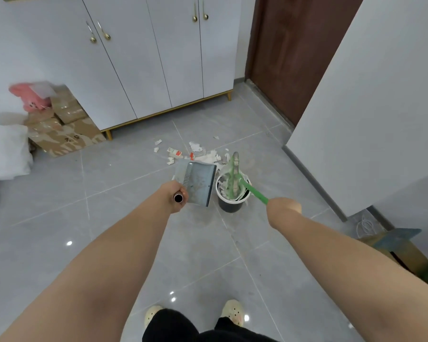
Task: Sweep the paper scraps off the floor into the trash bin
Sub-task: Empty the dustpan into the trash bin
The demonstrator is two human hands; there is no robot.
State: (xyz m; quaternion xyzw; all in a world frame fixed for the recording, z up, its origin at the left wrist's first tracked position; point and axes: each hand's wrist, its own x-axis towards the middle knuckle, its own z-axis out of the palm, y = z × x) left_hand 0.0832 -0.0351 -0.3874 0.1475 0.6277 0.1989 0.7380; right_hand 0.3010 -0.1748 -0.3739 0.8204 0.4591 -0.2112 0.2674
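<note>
My left hand (174, 195) grips the metal handle of a grey dustpan (197, 181), which hangs just left of the trash bin. My right hand (283, 208) grips the green handle of a broom (253, 191); its green head (232, 175) is over and partly inside the bin. The small dark trash bin (231, 206) with a white liner stands on the floor and holds paper scraps. More white and red paper scraps (181, 151) lie scattered on the grey tiles just beyond the dustpan and bin.
White cabinets (143, 58) on gold legs stand behind the scraps. Cardboard boxes (64, 129), a pink soft toy (31, 97) and white bags (6, 151) sit at the left. A brown door (289, 50) and a white wall (371, 95) close the right; a box (400, 248) lies by it.
</note>
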